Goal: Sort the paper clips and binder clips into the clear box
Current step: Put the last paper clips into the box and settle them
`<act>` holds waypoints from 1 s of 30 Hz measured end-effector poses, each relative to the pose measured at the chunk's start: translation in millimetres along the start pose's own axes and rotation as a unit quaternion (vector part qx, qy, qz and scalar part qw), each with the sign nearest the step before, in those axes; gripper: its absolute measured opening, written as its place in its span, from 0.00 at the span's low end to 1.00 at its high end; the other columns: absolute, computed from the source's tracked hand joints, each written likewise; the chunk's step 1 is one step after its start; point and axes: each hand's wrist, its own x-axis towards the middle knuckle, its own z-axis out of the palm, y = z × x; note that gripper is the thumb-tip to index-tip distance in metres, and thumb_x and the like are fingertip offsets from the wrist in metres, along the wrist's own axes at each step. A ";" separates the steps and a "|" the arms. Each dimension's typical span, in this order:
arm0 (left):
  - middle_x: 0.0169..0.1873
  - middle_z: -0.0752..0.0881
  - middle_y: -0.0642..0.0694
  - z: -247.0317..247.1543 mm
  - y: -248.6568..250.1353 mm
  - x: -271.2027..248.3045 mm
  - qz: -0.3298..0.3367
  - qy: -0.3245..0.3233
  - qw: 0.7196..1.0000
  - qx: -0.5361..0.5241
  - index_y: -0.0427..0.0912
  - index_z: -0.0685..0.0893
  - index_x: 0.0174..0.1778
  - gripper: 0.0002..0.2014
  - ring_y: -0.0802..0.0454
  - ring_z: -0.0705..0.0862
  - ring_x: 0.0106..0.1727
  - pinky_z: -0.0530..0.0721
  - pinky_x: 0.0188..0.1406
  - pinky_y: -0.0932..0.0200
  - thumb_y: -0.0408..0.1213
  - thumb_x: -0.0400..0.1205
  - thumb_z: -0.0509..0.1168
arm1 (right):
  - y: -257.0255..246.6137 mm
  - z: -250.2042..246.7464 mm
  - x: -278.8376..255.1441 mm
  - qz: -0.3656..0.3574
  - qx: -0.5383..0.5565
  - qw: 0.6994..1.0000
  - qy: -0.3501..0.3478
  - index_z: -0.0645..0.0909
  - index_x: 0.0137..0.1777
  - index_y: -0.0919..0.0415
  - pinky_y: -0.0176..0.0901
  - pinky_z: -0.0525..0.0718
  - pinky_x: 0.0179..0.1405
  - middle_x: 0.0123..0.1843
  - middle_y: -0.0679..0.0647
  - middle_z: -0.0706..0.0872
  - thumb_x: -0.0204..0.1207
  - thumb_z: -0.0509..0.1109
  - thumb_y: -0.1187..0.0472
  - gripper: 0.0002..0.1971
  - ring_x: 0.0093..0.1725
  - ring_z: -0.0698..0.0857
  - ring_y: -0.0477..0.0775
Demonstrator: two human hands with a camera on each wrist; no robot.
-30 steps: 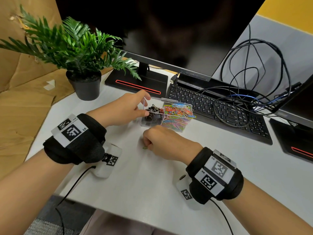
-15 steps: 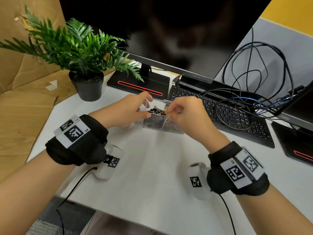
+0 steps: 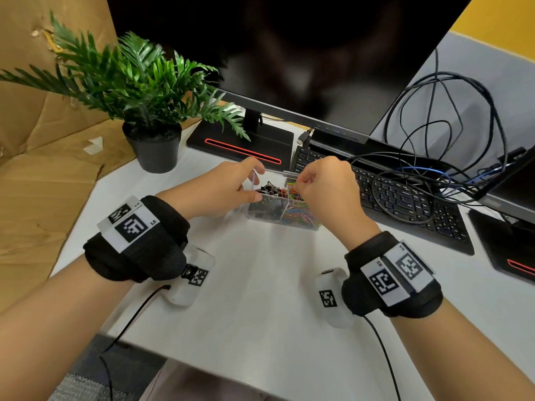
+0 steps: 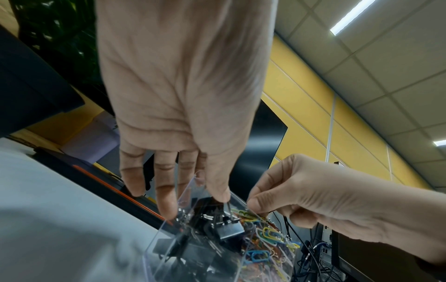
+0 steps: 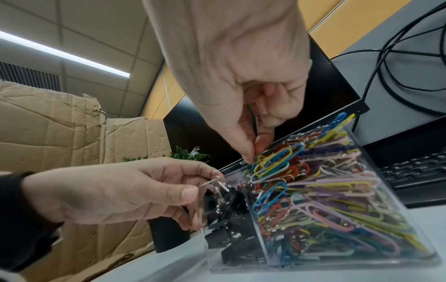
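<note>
The left hand [image 3: 215,188] pinches the left wall of the clear box [image 3: 262,217] between thumb and fingers, while the right hand [image 3: 327,188], fingers curled with thumb and forefinger pressed together, dips its tips onto the coloured paper clips [image 5: 321,192]; whether it grips one I cannot tell. The box sits at the centre of the head view on the white table [image 3: 260,299], black binder clips [image 3: 270,188] in its left compartment, paper clips in the right, with a keyboard [image 3: 405,198] behind it to the right.
</note>
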 end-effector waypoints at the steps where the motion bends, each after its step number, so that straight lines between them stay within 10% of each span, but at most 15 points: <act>1: 0.60 0.79 0.54 0.0 -0.1 -0.1 0.000 0.000 1.000 0.000 0.50 0.70 0.70 0.20 0.52 0.83 0.47 0.82 0.52 0.56 0.42 0.84 0.66 | -0.6 0.2 0.0 -0.002 -0.004 1.000 -0.003 0.90 0.39 0.61 0.52 0.87 0.40 0.37 0.56 0.88 0.73 0.70 0.68 0.07 0.40 0.86 0.63; 23: 0.58 0.79 0.53 0.2 0.5 0.2 0.004 0.004 1.000 -0.004 0.49 0.71 0.70 0.20 0.49 0.83 0.48 0.83 0.52 0.53 0.42 0.83 0.66 | -18.6 14.2 10.8 -0.055 -0.101 0.991 -0.062 0.88 0.49 0.56 0.46 0.78 0.40 0.51 0.55 0.89 0.72 0.71 0.63 0.08 0.49 0.86 0.64; 30: 0.58 0.79 0.53 -0.1 -0.1 0.7 0.004 0.001 1.000 -0.004 0.49 0.71 0.69 0.19 0.49 0.83 0.48 0.83 0.53 0.53 0.42 0.83 0.66 | -30.6 5.0 11.6 -0.041 -0.121 0.988 -0.084 0.75 0.48 0.62 0.49 0.71 0.40 0.36 0.53 0.71 0.75 0.68 0.66 0.05 0.40 0.74 0.61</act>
